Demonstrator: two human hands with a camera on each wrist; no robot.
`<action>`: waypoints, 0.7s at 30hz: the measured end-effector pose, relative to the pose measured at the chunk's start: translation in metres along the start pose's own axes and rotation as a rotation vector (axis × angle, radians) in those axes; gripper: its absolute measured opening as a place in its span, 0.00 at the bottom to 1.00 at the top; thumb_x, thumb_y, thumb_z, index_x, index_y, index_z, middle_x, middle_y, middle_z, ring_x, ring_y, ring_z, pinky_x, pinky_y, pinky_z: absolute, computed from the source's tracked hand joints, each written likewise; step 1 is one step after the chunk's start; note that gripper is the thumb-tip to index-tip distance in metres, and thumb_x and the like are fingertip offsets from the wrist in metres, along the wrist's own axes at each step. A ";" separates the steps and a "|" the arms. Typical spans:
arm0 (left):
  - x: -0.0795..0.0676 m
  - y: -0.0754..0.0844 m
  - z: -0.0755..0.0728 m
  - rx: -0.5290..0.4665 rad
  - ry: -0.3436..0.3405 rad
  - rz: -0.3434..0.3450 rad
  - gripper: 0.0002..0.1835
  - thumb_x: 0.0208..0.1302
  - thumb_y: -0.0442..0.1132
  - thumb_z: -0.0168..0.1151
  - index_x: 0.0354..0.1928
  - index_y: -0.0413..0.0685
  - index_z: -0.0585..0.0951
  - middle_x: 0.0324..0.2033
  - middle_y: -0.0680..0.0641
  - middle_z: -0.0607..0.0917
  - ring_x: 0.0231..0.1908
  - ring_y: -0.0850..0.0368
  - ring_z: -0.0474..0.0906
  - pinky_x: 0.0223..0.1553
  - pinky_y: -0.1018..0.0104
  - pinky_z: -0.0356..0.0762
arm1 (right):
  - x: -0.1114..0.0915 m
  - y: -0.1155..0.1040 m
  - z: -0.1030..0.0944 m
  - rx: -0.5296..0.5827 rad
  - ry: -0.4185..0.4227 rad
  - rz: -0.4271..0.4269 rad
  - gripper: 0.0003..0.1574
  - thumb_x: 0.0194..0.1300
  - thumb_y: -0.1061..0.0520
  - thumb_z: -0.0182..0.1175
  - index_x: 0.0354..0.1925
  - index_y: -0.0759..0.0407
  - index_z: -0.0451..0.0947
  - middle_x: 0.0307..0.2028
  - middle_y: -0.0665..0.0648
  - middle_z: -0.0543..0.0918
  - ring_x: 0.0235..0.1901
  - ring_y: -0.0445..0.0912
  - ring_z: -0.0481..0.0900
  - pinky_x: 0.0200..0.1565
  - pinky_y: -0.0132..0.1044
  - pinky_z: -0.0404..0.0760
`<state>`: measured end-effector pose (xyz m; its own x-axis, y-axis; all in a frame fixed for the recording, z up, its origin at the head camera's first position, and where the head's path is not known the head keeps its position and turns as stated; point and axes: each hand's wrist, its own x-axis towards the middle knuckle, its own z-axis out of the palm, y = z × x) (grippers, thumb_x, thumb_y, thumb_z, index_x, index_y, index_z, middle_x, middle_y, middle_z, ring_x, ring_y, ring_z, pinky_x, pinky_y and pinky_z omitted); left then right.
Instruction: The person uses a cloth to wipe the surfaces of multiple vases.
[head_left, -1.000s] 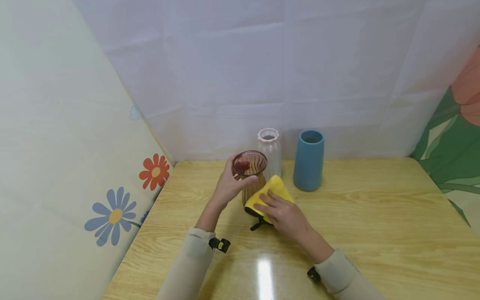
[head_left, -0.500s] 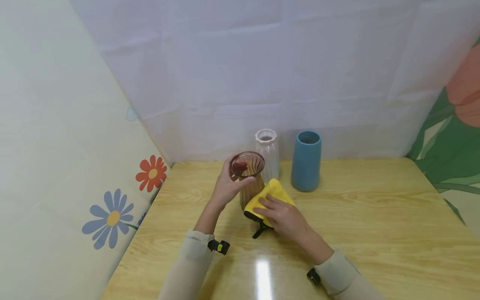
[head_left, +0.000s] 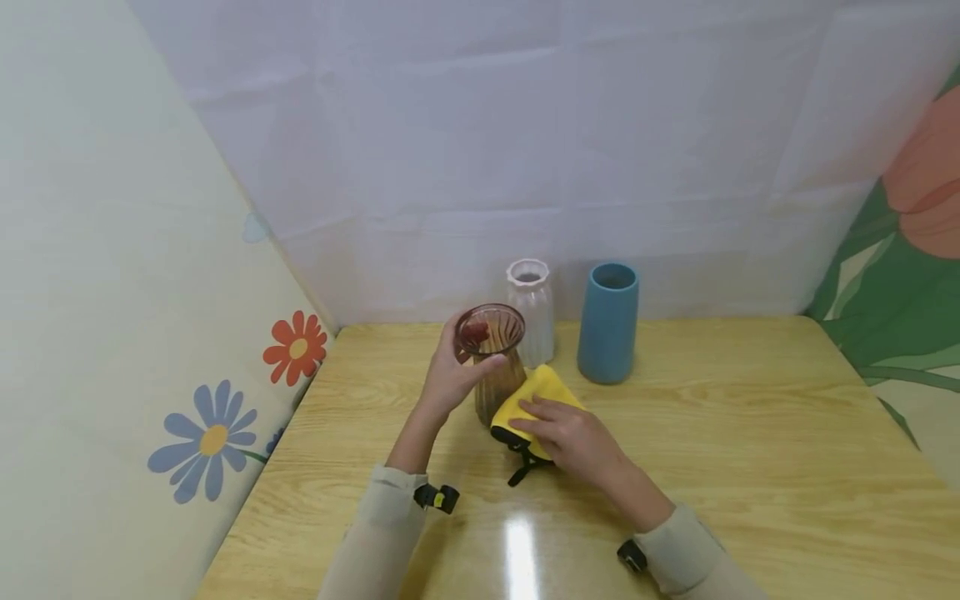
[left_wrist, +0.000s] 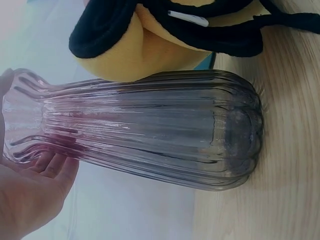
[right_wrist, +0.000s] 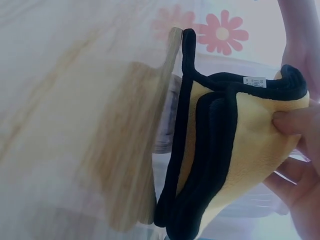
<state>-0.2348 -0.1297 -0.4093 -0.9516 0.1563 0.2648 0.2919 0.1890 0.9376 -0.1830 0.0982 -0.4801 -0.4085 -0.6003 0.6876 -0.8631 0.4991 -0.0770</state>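
Note:
A ribbed, see-through glass vase (head_left: 498, 392), purplish at its rim, stands upright on the table. My left hand (head_left: 450, 379) grips it around the neck, thumb at the front; in the left wrist view the fingers (left_wrist: 55, 170) curl behind the glass. A folded yellow cloth (head_left: 547, 390) with black edging and a black loop lies against the vase's lower right side. My right hand (head_left: 581, 442) holds this cloth, and the right wrist view shows the thumb (right_wrist: 287, 123) on one face of it with fingers below. A small white label (right_wrist: 255, 81) sits on the black edging.
Behind the glass vase stands a white fluted vase (head_left: 537, 325), and to its right a taller blue vase (head_left: 609, 333). The wooden table (head_left: 750, 450) meets a white cloth backdrop (head_left: 450, 167) at its far edge. Flower-printed panels flank both sides.
The cloth and my right hand have slid slightly down the side of the glass vase, and the black loop has swung lower. My left hand keeps its grip at the neck.

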 end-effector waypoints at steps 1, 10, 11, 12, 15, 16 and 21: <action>0.000 0.000 0.000 -0.005 0.000 0.001 0.49 0.59 0.36 0.75 0.77 0.48 0.56 0.69 0.40 0.70 0.68 0.43 0.68 0.70 0.44 0.63 | 0.000 0.000 0.000 0.000 0.004 0.002 0.30 0.51 0.67 0.76 0.52 0.49 0.87 0.54 0.59 0.86 0.53 0.53 0.85 0.51 0.44 0.84; 0.000 -0.001 -0.001 -0.013 0.012 0.014 0.48 0.58 0.37 0.76 0.76 0.50 0.58 0.68 0.44 0.71 0.67 0.45 0.70 0.69 0.47 0.65 | 0.000 -0.003 -0.008 0.009 0.027 0.016 0.27 0.53 0.67 0.73 0.52 0.51 0.87 0.54 0.60 0.86 0.52 0.54 0.86 0.51 0.46 0.84; 0.000 -0.001 -0.002 -0.013 0.015 0.019 0.48 0.58 0.37 0.76 0.76 0.50 0.59 0.68 0.44 0.71 0.67 0.45 0.70 0.69 0.46 0.65 | 0.000 -0.003 -0.009 0.011 0.030 0.016 0.27 0.54 0.67 0.72 0.52 0.51 0.87 0.54 0.60 0.86 0.52 0.54 0.86 0.51 0.46 0.84; 0.000 -0.001 -0.002 -0.013 0.017 0.023 0.48 0.57 0.37 0.76 0.76 0.50 0.59 0.67 0.44 0.71 0.67 0.45 0.70 0.69 0.46 0.65 | 0.000 -0.003 -0.009 0.010 0.033 0.015 0.27 0.54 0.67 0.72 0.53 0.51 0.87 0.53 0.60 0.86 0.52 0.54 0.86 0.51 0.46 0.84; 0.001 -0.001 -0.002 -0.015 0.023 0.034 0.47 0.57 0.37 0.76 0.75 0.49 0.60 0.67 0.43 0.71 0.66 0.44 0.70 0.68 0.44 0.66 | 0.000 -0.003 -0.011 0.011 0.045 0.012 0.25 0.55 0.66 0.71 0.53 0.51 0.87 0.53 0.60 0.86 0.51 0.54 0.86 0.52 0.46 0.84; 0.001 -0.001 -0.002 -0.014 0.023 0.034 0.47 0.57 0.37 0.76 0.75 0.49 0.59 0.67 0.43 0.71 0.66 0.44 0.70 0.68 0.44 0.66 | 0.000 -0.002 -0.011 0.009 0.049 0.011 0.25 0.56 0.65 0.71 0.53 0.51 0.86 0.53 0.60 0.86 0.51 0.54 0.86 0.52 0.46 0.84; 0.001 0.001 -0.004 -0.011 0.028 0.028 0.48 0.58 0.37 0.75 0.76 0.47 0.58 0.68 0.42 0.70 0.67 0.44 0.69 0.69 0.45 0.65 | -0.001 -0.002 -0.013 0.003 0.065 0.012 0.27 0.53 0.66 0.72 0.53 0.51 0.86 0.53 0.60 0.86 0.50 0.54 0.86 0.50 0.45 0.85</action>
<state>-0.2361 -0.1332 -0.4076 -0.9455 0.1338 0.2968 0.3173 0.1739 0.9323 -0.1767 0.1061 -0.4710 -0.3989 -0.5519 0.7323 -0.8589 0.5047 -0.0875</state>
